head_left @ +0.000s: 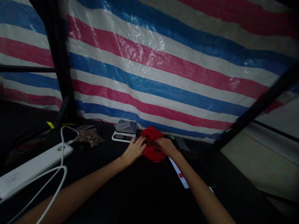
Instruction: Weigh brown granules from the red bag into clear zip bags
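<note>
A red plastic bag (pixel 153 154) sits on the black table, its mouth open toward me and some brownish contents dimly visible inside. My left hand (pixel 135 148) is at the bag's left rim, its fingers curled over the edge. My right hand (pixel 167 146) reaches in from the right, fingers bent down into the mouth; what they pinch is hidden. Just left of the bag stands a white kitchen scale (pixel 116 137) with a dark display. On its dark platform lies a small clear plastic bag (pixel 123 125).
Clear packets of brownish pieces (pixel 91 137) lie left of the scale. A white power strip (pixel 35 169) and looping white cable (pixel 63 177) run along the left. A white sheet or card (pixel 178 173) lies under my right forearm. Striped tarpaulin (pixel 149 77) hangs behind the table.
</note>
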A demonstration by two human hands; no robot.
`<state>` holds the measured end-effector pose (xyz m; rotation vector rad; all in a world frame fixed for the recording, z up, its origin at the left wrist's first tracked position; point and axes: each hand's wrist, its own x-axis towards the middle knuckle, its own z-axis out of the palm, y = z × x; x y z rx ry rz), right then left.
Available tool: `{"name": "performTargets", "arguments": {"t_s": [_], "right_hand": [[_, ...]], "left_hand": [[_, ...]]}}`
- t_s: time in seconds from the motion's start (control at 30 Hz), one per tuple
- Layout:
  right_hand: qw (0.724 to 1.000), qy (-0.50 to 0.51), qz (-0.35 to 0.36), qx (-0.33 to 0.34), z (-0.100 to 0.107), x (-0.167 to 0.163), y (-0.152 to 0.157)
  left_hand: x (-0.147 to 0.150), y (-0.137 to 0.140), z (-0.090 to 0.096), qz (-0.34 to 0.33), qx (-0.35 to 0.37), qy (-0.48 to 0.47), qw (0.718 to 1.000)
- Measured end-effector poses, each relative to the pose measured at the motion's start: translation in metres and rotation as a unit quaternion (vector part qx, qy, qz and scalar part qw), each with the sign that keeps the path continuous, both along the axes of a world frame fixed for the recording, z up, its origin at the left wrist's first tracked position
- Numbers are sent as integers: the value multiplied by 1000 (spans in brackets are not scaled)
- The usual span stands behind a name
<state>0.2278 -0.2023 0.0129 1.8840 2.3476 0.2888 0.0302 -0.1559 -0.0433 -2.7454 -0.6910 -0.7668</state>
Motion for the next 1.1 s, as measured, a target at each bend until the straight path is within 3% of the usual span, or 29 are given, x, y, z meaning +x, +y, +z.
{"name": "performTargets", "arguments": {"t_s": [0.17,0.27,0.57,0.77,0.97,1.03,1.1], "right_hand": [[999,46,11,-19,-1,-3,-1],[998,54,-21,-15,-3,-6,-2],[992,91,-89,24,-13,-3,-1],[984,153,-82,34,-21,-3,-5],[981,172,-71,48,-27,-3,-9],[984,162,-60,52,-28,-4,-10],[987,141,-51,61,-27,-5,-11]], "left_hand": [[5,6,8,14,29,11,999],[10,13,18,16,32,-4,999],[19,28,48,-66,10,-38,997],[-6,15,33,-128,-66,-45,989],[-48,-10,21,-161,-101,25,981],[-56,-18,15,-136,-150,-40,978],[-57,-25,3,-79,-236,-181,952]]}}
